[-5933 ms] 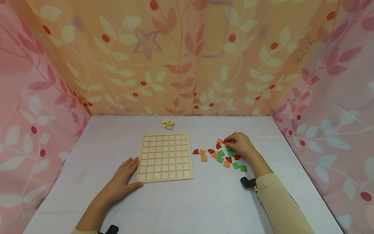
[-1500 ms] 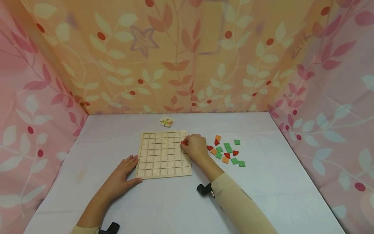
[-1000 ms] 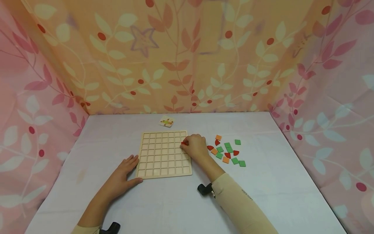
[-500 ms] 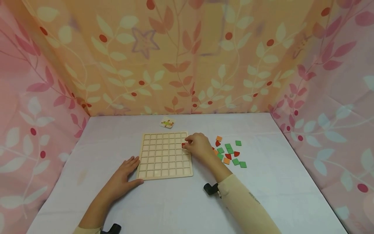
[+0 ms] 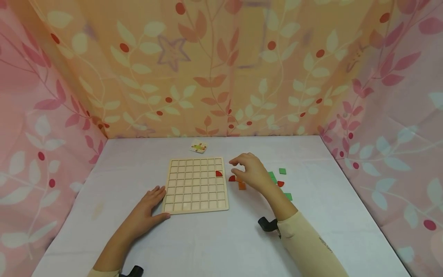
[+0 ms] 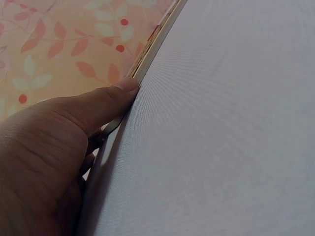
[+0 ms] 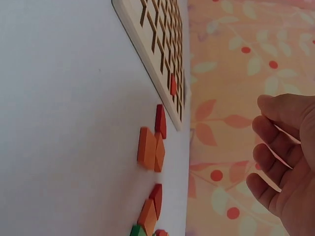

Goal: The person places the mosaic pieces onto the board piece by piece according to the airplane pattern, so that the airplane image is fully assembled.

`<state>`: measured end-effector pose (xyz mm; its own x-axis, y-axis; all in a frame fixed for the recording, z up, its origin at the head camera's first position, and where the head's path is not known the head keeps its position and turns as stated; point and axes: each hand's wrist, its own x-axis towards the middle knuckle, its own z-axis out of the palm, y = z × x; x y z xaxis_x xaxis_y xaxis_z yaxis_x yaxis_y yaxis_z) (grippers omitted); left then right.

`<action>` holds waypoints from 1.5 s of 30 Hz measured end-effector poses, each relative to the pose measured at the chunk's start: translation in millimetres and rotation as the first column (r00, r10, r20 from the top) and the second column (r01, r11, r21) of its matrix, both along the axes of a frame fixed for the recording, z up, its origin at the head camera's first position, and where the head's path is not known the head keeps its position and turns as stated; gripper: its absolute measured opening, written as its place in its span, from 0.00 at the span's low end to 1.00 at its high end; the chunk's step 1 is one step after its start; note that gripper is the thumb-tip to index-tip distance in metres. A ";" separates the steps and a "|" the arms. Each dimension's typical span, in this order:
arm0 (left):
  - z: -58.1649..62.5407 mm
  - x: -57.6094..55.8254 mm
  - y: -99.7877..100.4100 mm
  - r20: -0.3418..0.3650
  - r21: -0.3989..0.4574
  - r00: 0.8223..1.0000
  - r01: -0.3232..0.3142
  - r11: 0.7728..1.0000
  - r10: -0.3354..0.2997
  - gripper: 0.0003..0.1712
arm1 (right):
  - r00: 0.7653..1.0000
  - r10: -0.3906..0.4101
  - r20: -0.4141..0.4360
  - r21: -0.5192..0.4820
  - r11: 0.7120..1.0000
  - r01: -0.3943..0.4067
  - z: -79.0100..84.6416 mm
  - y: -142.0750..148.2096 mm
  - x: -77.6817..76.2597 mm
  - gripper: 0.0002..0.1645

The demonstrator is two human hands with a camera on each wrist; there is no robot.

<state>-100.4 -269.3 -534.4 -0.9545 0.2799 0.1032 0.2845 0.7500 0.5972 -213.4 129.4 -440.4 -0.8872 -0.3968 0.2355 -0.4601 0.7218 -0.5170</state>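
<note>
Just right of the wooden grid board (image 5: 195, 188), my right hand (image 5: 254, 171) hung above the table (image 5: 194, 244), thumb and forefinger well parted, fingers loosely bent around nothing. To the left of my thumb lay a red quarter-round (image 5: 232, 178) — just off the board's right edge, a narrow strip of white between — with orange squares (image 5: 242, 186) close by. One red piece (image 5: 219, 174) sat inside a cell of the rightmost column, in its upper part. My left hand (image 5: 145, 211) lay relaxed against the left edge, thumb at the near corner. Green squares (image 5: 282, 171) were scattered about my right wrist. Past the far edge lay a small patterned card (image 5: 199, 147); the widest stretch of tabletop ran between my forearms.
</note>
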 end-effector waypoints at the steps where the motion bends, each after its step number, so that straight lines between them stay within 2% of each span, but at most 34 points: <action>1: 0.1 0.0 0.2 -0.006 -0.001 1.000 -0.001 1.000 0.001 0.54 | 1.000 0.007 -0.001 -0.008 1.000 -0.007 0.5 3.3 1.4 0.15; 7: 0.2 0.2 0.9 -0.056 0.007 0.998 0.001 1.000 -0.001 0.53 | 1.000 0.018 0.022 -0.021 1.000 -0.018 -4.6 20.2 9.6 0.15; 14: 0.0 -0.1 0.2 -0.018 0.006 1.000 -0.004 1.000 0.004 0.55 | 1.000 0.019 0.022 -0.051 0.999 -0.018 -14.5 34.1 20.4 0.13; 22: -1.9 0.5 0.6 -0.052 0.007 0.999 0.006 1.000 -0.005 0.53 | 0.998 0.062 0.010 -0.074 0.995 -0.061 -26.8 44.5 25.0 0.13; 29: -3.6 2.3 2.1 -0.054 0.011 0.998 0.009 1.000 -0.008 0.52 | 0.997 0.028 0.072 -0.073 0.997 -0.022 -37.0 46.5 28.7 0.15; 32: -1.9 2.5 1.7 -0.056 0.005 0.998 0.010 1.000 -0.010 0.52 | 0.997 0.015 0.073 -0.069 0.998 -0.010 -41.1 47.6 28.7 0.14; 38: -0.7 1.1 0.4 -0.060 -0.004 0.998 0.010 1.000 -0.010 0.52 | 0.993 -0.026 0.119 -0.086 0.996 0.036 -45.9 48.0 25.2 0.13; 45: -2.0 2.2 1.7 -0.062 0.003 0.998 0.005 1.000 -0.005 0.52 | 0.984 -0.058 0.170 -0.045 0.997 0.066 -60.1 50.6 20.9 0.14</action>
<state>-98.3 -267.7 -536.3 -0.9449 0.2840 0.1629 0.3246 0.7468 0.5805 -192.5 180.1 -500.5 -0.9384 -0.3311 0.0993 -0.3186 0.7171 -0.6199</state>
